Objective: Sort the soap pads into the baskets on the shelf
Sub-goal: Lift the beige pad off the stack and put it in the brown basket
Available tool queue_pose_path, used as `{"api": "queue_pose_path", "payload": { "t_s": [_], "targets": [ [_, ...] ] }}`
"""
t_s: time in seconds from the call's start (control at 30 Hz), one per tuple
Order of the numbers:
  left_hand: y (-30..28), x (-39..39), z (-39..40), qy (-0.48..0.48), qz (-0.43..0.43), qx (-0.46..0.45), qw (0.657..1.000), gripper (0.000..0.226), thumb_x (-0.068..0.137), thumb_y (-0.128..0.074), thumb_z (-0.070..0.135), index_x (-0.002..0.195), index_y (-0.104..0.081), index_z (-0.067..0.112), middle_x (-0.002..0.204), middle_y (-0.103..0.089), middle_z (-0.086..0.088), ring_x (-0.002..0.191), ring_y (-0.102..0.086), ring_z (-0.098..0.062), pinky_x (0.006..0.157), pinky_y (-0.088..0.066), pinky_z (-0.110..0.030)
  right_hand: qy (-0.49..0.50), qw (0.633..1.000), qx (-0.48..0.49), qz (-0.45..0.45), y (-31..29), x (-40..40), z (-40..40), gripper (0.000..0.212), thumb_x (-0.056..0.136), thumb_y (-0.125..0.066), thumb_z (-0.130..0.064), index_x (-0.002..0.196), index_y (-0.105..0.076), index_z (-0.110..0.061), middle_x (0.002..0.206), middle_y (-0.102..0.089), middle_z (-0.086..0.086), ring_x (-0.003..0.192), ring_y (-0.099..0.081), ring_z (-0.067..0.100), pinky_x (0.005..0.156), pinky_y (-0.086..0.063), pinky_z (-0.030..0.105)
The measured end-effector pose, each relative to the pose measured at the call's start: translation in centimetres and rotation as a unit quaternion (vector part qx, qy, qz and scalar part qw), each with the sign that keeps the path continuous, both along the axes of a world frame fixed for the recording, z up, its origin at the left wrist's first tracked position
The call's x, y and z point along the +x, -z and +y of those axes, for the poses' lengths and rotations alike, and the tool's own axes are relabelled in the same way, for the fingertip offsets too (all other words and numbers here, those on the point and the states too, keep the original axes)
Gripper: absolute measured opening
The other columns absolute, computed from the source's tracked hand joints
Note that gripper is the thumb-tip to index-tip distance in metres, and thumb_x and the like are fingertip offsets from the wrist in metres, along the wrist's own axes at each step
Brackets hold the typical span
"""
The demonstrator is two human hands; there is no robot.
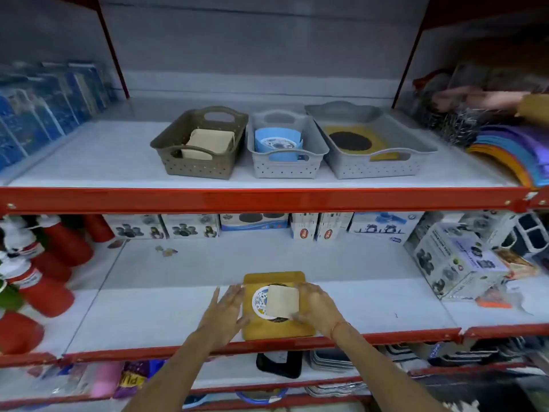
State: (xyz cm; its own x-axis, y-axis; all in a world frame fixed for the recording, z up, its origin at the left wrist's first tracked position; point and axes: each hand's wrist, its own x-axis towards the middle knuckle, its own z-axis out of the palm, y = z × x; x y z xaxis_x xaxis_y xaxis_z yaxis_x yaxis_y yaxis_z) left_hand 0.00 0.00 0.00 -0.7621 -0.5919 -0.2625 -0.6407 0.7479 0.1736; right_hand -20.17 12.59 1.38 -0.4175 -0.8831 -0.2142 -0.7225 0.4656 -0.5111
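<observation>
On the lower shelf a stack of soap pads lies near the front edge: a large yellow pad (276, 330) at the bottom, a round white and blue pad (259, 300) on it, and a cream square pad (282, 301) on top. My right hand (316, 307) grips the cream pad's right side. My left hand (224, 312) rests open against the stack's left edge. Three baskets stand on the upper shelf: a brown basket (166, 150) with cream pads, a small grey basket (318, 147) with blue pads, and a wide grey basket (416, 141) with a yellow and black pad.
Red bottles (44, 289) crowd the lower shelf's left. Product boxes (454, 263) stand at its right and along the back. Another person's hand (475, 99) reaches in at the upper right, above steel scrubbers and coloured sheets (514, 156). A red shelf rail (267, 200) separates the levels.
</observation>
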Motion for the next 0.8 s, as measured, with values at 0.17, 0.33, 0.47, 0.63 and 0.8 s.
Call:
{"api": "queue_pose_path", "payload": {
  "t_s": [0.17, 0.33, 0.47, 0.63, 0.8],
  "targets": [
    [3.3, -0.4, -1.6, 0.045, 0.026, -0.045, 0.998, 0.116, 0.062, 0.025, 0.078, 0.149, -0.008, 0.009, 0.155, 0.003, 0.000, 0.146, 0.001, -0.016, 0.099, 0.035, -0.025, -0.060, 0.996, 0.060, -0.010, 1.4, -1.1, -1.9, 0.107, 0.071, -0.080, -0.038, 0.152, -0.014, -0.019, 0.162, -0.009, 0.001, 0.149, -0.009, 0.017, 0.120, -0.014, 0.028],
    [4.4, -0.7, -1.6, 0.091, -0.043, -0.051, 0.994, 0.074, 0.098, -0.005, 0.049, 0.114, -0.069, 0.015, 0.124, -0.066, 0.000, 0.114, -0.061, -0.012, 0.110, -0.002, -0.037, -0.067, 0.996, 0.060, -0.002, 2.0, -1.6, -2.1, 0.098, 0.071, -0.079, -0.037, 0.150, -0.023, -0.021, 0.157, -0.025, 0.001, 0.146, -0.019, 0.018, 0.119, -0.020, 0.029],
    [4.5, -0.6, -1.3, 0.076, -0.016, -0.041, 0.996, 0.071, 0.099, -0.006, 0.045, 0.112, -0.070, 0.016, 0.121, -0.067, 0.001, 0.113, -0.062, -0.011, 0.108, -0.005, -0.035, -0.059, 0.997, 0.047, 0.001, 1.6, -1.5, -1.6, 0.093, 0.069, -0.079, -0.040, 0.146, -0.030, -0.023, 0.148, -0.037, 0.002, 0.139, -0.031, 0.017, 0.114, -0.030, 0.029],
    [2.6, 0.0, -0.4, 0.045, 0.085, -0.086, 0.992, 0.098, 0.083, 0.020, 0.060, 0.137, -0.046, 0.011, 0.147, -0.043, -0.002, 0.138, -0.034, -0.014, 0.113, 0.004, -0.031, -0.044, 0.999, 0.015, -0.018, 0.1, -1.1, -0.4, 0.090, 0.066, -0.080, -0.041, 0.143, -0.036, -0.023, 0.143, -0.043, 0.003, 0.134, -0.036, 0.016, 0.110, -0.033, 0.026],
    [-0.6, 1.1, 1.1, 0.006, 0.164, -0.121, 0.979, 0.089, 0.087, 0.014, 0.057, 0.129, -0.054, 0.018, 0.134, -0.057, 0.002, 0.129, -0.048, -0.011, 0.113, -0.016, -0.032, -0.050, 0.998, -0.034, -0.022, -2.7, -0.3, 1.0, 0.094, 0.064, -0.081, -0.040, 0.144, -0.036, -0.021, 0.143, -0.045, 0.001, 0.134, -0.035, 0.017, 0.108, -0.033, 0.028]
  ]
}}
